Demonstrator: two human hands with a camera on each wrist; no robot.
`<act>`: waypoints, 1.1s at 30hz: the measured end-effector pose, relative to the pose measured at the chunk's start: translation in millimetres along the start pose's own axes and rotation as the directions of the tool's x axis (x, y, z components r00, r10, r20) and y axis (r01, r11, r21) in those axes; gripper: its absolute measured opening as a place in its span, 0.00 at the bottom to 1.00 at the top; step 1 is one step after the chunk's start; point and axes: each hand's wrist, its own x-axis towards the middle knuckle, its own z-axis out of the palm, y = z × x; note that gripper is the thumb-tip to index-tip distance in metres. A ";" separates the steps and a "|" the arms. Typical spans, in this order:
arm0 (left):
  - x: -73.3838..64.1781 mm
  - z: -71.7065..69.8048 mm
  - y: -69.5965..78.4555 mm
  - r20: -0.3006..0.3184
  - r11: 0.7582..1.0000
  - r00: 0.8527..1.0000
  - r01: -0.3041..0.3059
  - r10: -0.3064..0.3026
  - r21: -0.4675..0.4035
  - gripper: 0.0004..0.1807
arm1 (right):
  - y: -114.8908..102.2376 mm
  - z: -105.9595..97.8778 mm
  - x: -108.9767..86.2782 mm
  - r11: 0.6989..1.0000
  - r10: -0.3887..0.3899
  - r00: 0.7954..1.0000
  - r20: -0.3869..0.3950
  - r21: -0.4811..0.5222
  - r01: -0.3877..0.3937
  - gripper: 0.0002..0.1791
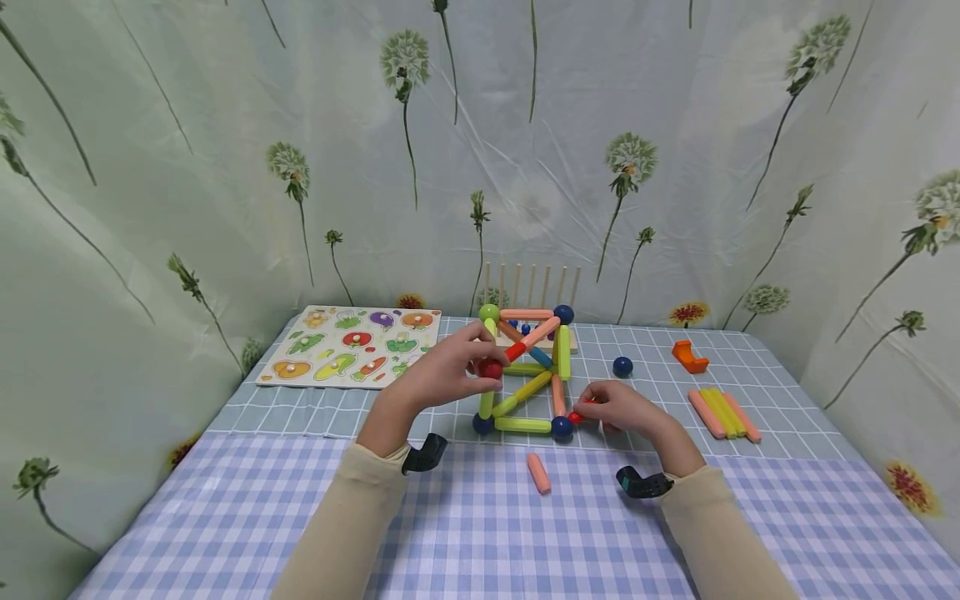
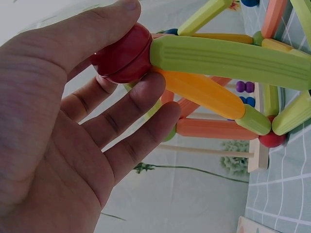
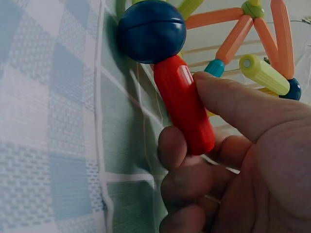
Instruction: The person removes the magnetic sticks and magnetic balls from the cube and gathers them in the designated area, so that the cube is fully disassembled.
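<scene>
A frame of coloured rods and balls, with a light green rod (image 1: 522,425) along its front bottom, stands on the table. My left hand (image 1: 442,367) holds the red ball (image 2: 124,56) at its upper near corner, thumb on one side and fingers on the other. A long light green rod (image 2: 228,60) runs down from that ball. Low at the front right, my right hand (image 1: 618,406) pinches a short red rod (image 3: 184,104) between thumb and curled fingers. The rod's far end meets the dark blue corner ball (image 3: 151,31).
One loose salmon rod (image 1: 538,473) lies in front of the frame. To the right are a dark blue ball (image 1: 622,367), an orange curved piece (image 1: 689,357) and a row of salmon and yellow rods (image 1: 724,414). A vegetable puzzle board (image 1: 352,346) lies back left; wooden pegs (image 1: 532,287) rise behind.
</scene>
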 end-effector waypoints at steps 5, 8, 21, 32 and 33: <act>0.1 0.0 1.4 0.002 1.000 1.000 0.002 -0.002 -0.006 0.13 | 2.5 2.7 2.2 0.997 0.050 0.998 -0.040 -0.061 -0.053 0.12; -0.6 0.1 1.6 0.003 1.000 1.000 0.000 0.000 -0.003 0.12 | 2.4 0.3 1.1 0.996 0.040 0.998 -0.045 -0.075 -0.043 0.12; 0.1 -0.8 3.1 -0.003 1.000 1.000 -0.003 0.003 0.005 0.12 | -19.5 -20.2 -19.9 0.982 -0.165 0.969 0.181 -0.056 0.178 0.07; 0.0 0.6 3.8 -0.008 1.000 1.000 -0.006 0.006 0.021 0.12 | -51.7 8.0 -33.0 0.945 -0.163 0.909 0.384 -0.204 0.255 0.03; 0.0 0.8 3.6 -0.009 1.000 1.000 -0.008 0.008 0.021 0.12 | -52.5 10.5 -33.3 0.944 -0.155 0.909 0.386 -0.214 0.252 0.04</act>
